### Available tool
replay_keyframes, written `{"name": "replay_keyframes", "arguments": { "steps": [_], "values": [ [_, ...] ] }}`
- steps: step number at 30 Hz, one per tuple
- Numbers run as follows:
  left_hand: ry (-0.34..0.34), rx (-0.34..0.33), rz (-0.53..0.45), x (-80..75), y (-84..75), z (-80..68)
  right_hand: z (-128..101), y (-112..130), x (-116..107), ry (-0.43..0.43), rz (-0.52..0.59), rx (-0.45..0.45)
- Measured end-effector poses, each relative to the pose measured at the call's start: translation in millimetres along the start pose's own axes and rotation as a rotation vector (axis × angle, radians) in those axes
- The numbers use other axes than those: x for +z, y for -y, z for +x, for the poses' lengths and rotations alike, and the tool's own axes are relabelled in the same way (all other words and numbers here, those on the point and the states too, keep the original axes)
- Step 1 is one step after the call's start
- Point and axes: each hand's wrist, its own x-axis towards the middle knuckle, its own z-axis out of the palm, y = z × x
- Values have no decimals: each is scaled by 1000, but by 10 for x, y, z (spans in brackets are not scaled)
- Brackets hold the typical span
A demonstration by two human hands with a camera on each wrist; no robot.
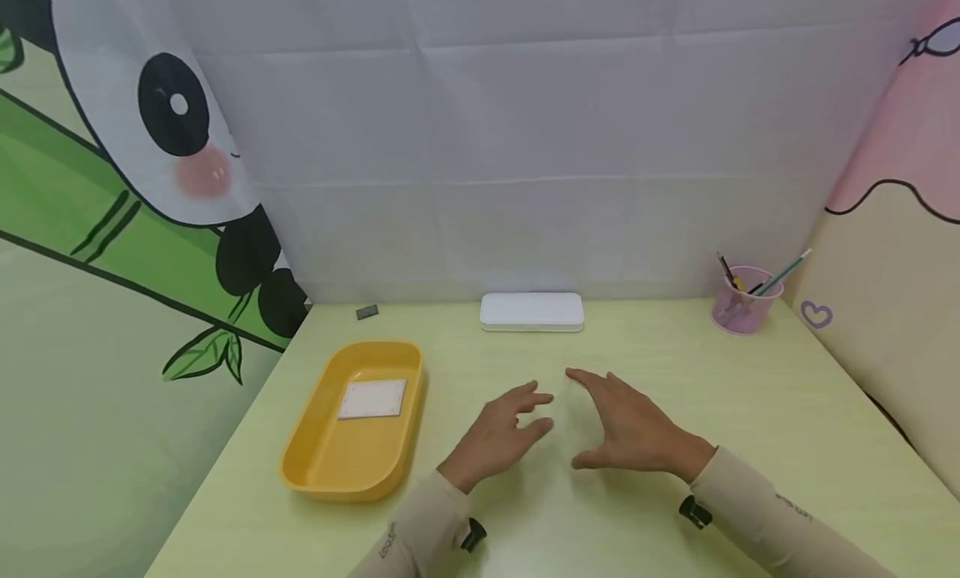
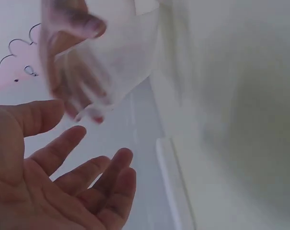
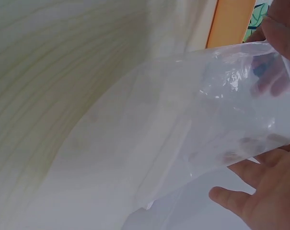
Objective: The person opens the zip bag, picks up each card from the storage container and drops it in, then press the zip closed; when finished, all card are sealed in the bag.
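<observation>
Clear plastic film (image 3: 183, 120), probably a bag or sleeve, is up between the two hands above the worktop (image 1: 585, 536), and honestly it almost vanishes in the head view. The right wrist view shows it way better: glossy, creased, sagging, with fingers visible through it.

Grip check: the left hand (image 1: 491, 436) has its thumb and fingertips apart, relaxed, and I can't make out whether it actually touches the film. The right hand (image 1: 633, 424) is spread in a wide C, thumb well away from the fingers, with the film right at it. Can't tell if those fingers are inside the film or just around it.

Handling-wise, I'd guess super light and floppy, kinda slippery, likely to cling to skin or flop over if let go. Thin stuff like that could crease or tear, so I'd pinch lightly at the edge, one layer per side, rather than bunch up the middle.

Further out on the left sits a yellow tray (image 1: 330, 453) with a white card (image 1: 372, 399) lying in it. At the back: a white slab (image 1: 532, 311) by the backdrop, plus a pencil cup (image 1: 742, 311) off to the right.
</observation>
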Motion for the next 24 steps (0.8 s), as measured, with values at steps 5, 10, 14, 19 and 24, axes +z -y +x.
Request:
{"name": "replay_keyframes", "arguments": {
  "steps": [5,10,14,19,24],
  "values": [
    [-130,-33,129,-744,-29,-293,14,-30,-19,46,35,35],
    [-149,-124,288,-1526,82,-430,27,-93,-33,67,67,78],
    [-64,-206,399,-1911,290,-402,30,-123,-38,83,77,100],
    [52,-298,532,-2044,629,-331,36,-133,-27,99,60,101],
    [174,-329,668,-2007,801,-137,-77,-152,-81,87,36,142]
  ]
}}
